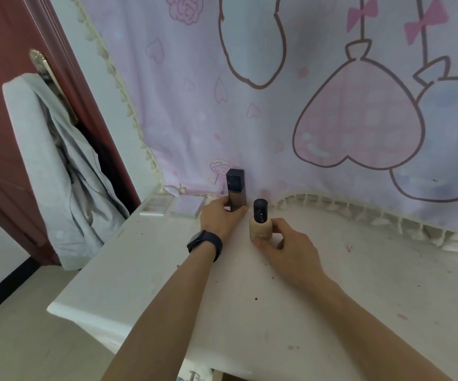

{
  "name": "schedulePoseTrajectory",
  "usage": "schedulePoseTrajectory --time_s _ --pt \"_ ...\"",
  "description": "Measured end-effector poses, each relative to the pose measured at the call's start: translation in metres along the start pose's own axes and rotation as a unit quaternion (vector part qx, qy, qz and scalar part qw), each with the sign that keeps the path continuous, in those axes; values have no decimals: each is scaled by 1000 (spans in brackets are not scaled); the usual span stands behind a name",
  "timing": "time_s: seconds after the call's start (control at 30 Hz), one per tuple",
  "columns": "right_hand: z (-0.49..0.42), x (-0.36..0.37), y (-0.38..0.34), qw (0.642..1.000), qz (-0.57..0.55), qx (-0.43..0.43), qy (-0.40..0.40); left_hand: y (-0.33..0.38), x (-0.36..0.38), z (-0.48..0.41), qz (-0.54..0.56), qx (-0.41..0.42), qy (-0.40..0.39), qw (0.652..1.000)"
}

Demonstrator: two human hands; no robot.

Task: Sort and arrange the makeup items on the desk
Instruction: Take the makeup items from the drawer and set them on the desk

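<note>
A square brown foundation bottle [236,192] with a black cap stands upright at the back of the white desk [359,284], against the curtain. My left hand [220,218] grips its base. Just to its right stands a round beige foundation bottle [259,222] with a black cap, and my right hand [288,247] holds its lower part between thumb and fingers. Two flat palettes lie at the back left: an eyeshadow palette [156,206] and a pale lilac compact [188,207].
A pink cartoon curtain [277,105] with a tasselled hem hangs behind the desk and drapes onto its back edge. A grey garment [57,166] hangs on the red-brown door [5,37] to the left. The desk's left edge drops to the floor.
</note>
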State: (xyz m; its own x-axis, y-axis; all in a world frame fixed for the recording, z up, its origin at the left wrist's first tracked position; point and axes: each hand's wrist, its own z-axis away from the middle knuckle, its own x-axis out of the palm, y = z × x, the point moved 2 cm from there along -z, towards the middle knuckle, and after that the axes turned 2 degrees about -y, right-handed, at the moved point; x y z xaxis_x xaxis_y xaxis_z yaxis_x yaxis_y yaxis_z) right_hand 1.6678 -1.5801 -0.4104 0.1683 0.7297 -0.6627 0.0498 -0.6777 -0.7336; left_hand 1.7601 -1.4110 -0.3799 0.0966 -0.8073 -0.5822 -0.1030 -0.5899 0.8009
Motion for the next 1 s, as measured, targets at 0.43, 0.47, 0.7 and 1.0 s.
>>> schedulePoseTrajectory --time_s 0.43,0.47,0.7,1.0 --pt "4 -1 0 999 -32 -17 27 0 -3 3 -36 3 -56 998" --pt "4 -2 0 999 -33 -18 30 0 -3 4 -42 4 -57 997" --pt "8 -3 -5 997 -58 -8 41 4 -3 1 -27 -2 -57 998" --pt "18 -34 11 998 -50 -5 49 25 24 17 -97 49 -70 992"
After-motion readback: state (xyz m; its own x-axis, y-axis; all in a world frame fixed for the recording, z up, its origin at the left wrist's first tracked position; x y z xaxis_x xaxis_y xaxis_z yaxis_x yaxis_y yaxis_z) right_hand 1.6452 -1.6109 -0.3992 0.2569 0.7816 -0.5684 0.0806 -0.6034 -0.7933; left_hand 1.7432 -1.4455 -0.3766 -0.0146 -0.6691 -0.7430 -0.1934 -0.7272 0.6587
